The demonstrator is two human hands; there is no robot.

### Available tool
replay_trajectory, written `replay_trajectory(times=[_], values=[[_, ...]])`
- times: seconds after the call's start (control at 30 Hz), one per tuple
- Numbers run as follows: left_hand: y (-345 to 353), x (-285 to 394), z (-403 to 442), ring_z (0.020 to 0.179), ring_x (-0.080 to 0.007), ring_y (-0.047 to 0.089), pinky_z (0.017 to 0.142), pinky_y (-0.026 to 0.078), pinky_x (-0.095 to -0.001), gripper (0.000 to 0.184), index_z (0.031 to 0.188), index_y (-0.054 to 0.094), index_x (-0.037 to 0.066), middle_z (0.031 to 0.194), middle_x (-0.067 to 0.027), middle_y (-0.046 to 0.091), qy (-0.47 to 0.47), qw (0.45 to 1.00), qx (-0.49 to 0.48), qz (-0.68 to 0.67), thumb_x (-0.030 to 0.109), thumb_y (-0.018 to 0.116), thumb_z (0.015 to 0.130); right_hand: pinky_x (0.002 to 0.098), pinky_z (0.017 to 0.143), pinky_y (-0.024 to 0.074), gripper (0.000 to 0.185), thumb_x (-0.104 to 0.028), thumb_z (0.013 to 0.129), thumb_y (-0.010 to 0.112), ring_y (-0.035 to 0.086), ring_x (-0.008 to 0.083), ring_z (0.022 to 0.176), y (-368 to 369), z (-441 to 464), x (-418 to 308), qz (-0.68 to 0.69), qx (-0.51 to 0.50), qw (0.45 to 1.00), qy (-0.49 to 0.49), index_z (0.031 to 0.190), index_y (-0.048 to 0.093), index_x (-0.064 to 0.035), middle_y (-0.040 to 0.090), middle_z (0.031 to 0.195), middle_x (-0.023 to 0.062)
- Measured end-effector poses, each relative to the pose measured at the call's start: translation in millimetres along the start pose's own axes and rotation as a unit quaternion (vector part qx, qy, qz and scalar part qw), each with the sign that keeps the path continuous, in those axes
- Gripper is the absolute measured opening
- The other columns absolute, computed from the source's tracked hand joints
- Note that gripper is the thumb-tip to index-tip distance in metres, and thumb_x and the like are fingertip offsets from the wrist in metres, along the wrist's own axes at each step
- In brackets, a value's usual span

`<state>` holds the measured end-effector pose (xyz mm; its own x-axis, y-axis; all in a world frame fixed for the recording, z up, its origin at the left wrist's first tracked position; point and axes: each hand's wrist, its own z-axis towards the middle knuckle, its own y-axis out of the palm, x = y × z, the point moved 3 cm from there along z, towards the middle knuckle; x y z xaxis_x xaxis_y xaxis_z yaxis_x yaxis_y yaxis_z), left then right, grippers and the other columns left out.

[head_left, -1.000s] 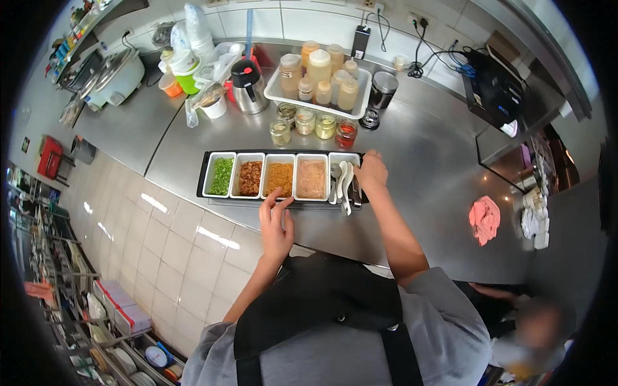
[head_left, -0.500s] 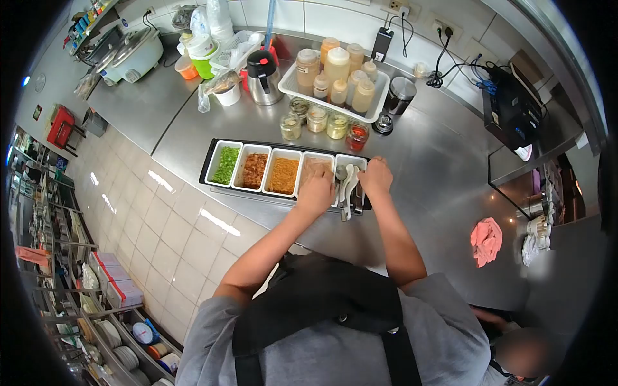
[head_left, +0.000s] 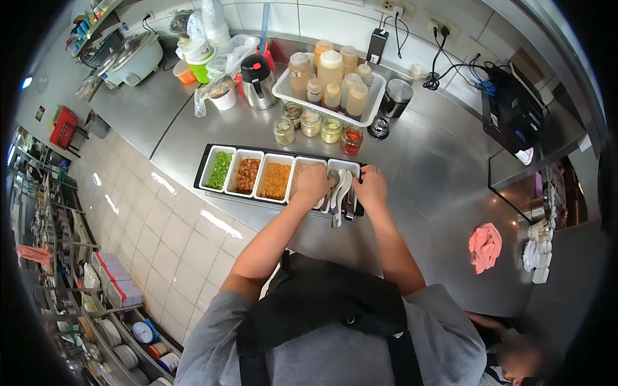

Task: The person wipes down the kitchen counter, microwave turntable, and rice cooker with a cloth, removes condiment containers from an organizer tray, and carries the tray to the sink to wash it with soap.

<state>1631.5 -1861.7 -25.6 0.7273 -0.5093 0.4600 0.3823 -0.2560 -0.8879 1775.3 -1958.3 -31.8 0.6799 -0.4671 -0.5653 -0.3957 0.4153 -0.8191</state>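
Note:
A long black tray (head_left: 201, 178) holds a row of white containers along the counter's front edge. Chopped green onions (head_left: 220, 170), reddish-brown bits (head_left: 247, 175) and orange-brown crumbs (head_left: 275, 180) fill three of them. My left hand (head_left: 312, 184) is over the fourth container, fingers bent down by the wall beside the rightmost one; its fingertips are partly hidden. White and metal spoons (head_left: 340, 190) lean in that rightmost container (head_left: 344, 165), handles toward me. My right hand (head_left: 371, 187) grips its right side, at the tray's end.
Behind the tray stand several small jars (head_left: 311, 123) and a white basket (head_left: 373, 116) of sauce bottles. A metal jug (head_left: 259, 87) is at the back left. A pink cloth (head_left: 485, 248) lies to the right. Part of another person (head_left: 515, 360) shows at lower right.
The view has shifted slightly, so the tray appears a little further left. Both hands remain at the spoon container, with only small finger movement.

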Motion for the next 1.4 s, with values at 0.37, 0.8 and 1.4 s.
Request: replay_trajectory(times=[0.37, 0.8, 1.4], values=[[-9.1, -8.7, 2.6, 0.074, -0.0436, 0.064, 0.07, 0.051, -0.0485, 0.035, 0.075, 0.063, -0.007, 0.073, -0.0289, 0.063, 0.063, 0.984, -0.026, -0.163, 0.027, 0.06, 0.084, 0.0383, 0.07, 0.0507, 0.034, -0.023, 0.085, 0.067, 0.065, 0.0265, 0.076, -17.8, -9.6, 3.9, 0.165, -0.069, 0.984, -0.028, 0.111, 0.063, -0.001, 0.066, 0.083, 0.014], [-68.2, 47.3, -11.9, 0.068, -0.013, 0.06, 0.061, 0.047, -0.0289, 0.028, 0.089, 0.064, 0.0, 0.076, -0.0068, 0.065, 0.047, 0.929, -0.016, -0.366, 0.027, 0.062, 0.095, 0.0346, 0.059, 0.049, 0.021, -0.012, 0.085, 0.06, 0.063, 0.0214, 0.057, -129.4, 6.2, 7.6, 0.139, 0.034, 0.989, 0.024, 0.096, 0.069, 0.003, 0.065, 0.068, 0.0186], [-100.8, -70.2, -123.3, 0.062, -0.0276, 0.06, 0.057, 0.046, -0.0349, 0.025, 0.083, 0.066, -0.003, 0.078, -0.0156, 0.063, -0.122, 0.946, 0.229, -0.194, 0.019, 0.061, 0.094, 0.0438, 0.071, 0.0494, 0.033, -0.035, 0.089, 0.059, 0.064, 0.0384, 0.078, -34.2, 104.4, 135.3, 0.007, -0.015, 1.0, 0.006, 0.089, 0.069, -0.0037, 0.067, 0.081, 0.0193]])
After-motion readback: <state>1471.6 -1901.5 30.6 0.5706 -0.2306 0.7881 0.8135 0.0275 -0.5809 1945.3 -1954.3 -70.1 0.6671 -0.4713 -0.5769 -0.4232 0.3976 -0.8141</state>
